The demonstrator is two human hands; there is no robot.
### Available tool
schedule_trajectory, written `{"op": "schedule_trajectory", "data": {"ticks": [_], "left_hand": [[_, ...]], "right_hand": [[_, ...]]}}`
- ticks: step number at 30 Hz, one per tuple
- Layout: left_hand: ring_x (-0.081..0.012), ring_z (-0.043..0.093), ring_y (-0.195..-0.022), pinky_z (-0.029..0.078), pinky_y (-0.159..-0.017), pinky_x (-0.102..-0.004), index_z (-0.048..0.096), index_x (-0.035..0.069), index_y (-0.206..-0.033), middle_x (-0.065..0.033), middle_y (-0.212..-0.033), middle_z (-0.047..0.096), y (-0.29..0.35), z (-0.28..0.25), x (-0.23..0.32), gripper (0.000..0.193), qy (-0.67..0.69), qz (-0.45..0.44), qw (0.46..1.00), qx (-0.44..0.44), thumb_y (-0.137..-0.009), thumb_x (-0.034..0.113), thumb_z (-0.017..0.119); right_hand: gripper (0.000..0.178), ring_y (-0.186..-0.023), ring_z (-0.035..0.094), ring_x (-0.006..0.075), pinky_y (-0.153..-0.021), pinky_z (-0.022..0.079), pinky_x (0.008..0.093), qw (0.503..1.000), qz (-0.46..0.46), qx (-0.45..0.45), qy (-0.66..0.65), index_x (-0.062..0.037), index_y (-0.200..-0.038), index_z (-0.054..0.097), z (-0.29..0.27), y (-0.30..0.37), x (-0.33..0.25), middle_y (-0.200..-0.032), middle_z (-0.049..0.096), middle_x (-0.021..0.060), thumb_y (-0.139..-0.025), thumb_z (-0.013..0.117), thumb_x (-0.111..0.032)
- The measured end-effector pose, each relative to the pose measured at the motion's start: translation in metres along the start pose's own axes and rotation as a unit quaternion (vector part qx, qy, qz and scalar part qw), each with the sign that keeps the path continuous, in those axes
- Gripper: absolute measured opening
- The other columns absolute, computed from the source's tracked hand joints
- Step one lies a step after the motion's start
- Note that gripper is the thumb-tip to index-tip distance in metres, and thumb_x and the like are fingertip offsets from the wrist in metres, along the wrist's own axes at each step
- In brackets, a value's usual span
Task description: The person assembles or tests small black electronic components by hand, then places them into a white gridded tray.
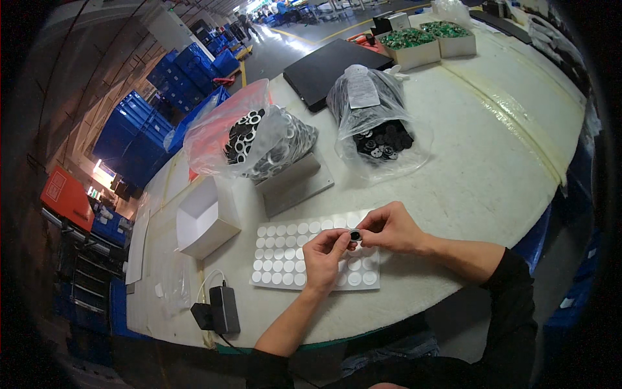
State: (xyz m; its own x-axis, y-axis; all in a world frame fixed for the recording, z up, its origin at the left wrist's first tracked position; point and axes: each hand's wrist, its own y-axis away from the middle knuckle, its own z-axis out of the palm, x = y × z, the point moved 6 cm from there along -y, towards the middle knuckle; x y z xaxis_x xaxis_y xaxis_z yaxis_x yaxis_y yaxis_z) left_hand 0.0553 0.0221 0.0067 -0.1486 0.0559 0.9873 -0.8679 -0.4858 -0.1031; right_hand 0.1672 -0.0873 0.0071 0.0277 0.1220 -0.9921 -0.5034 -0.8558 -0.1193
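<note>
Head view: your left hand (321,260) and right hand (398,231) pinch a dark-centred disc (355,235) between their fingers, above the white-dotted sheet (283,253).

From where I stand, the camera rides on the person's head, pitched down and facing forward across the tabletop (466,149). It looks from close above the left hand (322,257) and right hand (394,228), which show just below and right of its middle. The fisheye reaches wide: stacked blue crates (133,139) leftward, workshop floor (275,55) at the top, straight edges bowing, corners black.
</note>
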Motion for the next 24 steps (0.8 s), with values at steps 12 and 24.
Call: {"op": "schedule_trajectory", "data": {"ticks": [12, 24], "left_hand": [[-0.0110, 0.062, -0.081, 0.050, -0.074, -0.0231, 0.064, -0.004, -0.100, -0.0068, -0.095, 0.065, 0.003, 0.010, 0.010, 0.014, -0.027, 0.032, 0.999, -0.004, -0.089, 0.002, 0.060], [-0.0131, 0.062, -0.078, 0.049, -0.071, -0.0239, 0.065, -0.005, -0.088, -0.0080, -0.088, 0.065, 0.004, 0.010, 0.023, 0.010, -0.306, 0.092, 0.939, -0.131, -0.079, -0.006, 0.060]], "right_hand": [[0.016, -0.062, 0.062, 0.0099, -0.056, 0.049, 0.0227, 0.997, 0.016, 0.028, -0.070, 0.0074, -0.082, 0.068, 0.000, 0.002, -0.001, -0.069, 0.067, 0.0072, -0.083, 0.069, -0.009], [0.020, -0.052, 0.058, 0.0143, -0.052, 0.047, 0.0268, 0.964, -0.101, -0.087, 0.231, 0.0004, -0.069, 0.067, 0.003, 0.000, -0.020, -0.061, 0.064, 0.0109, -0.073, 0.073, -0.019]]}}
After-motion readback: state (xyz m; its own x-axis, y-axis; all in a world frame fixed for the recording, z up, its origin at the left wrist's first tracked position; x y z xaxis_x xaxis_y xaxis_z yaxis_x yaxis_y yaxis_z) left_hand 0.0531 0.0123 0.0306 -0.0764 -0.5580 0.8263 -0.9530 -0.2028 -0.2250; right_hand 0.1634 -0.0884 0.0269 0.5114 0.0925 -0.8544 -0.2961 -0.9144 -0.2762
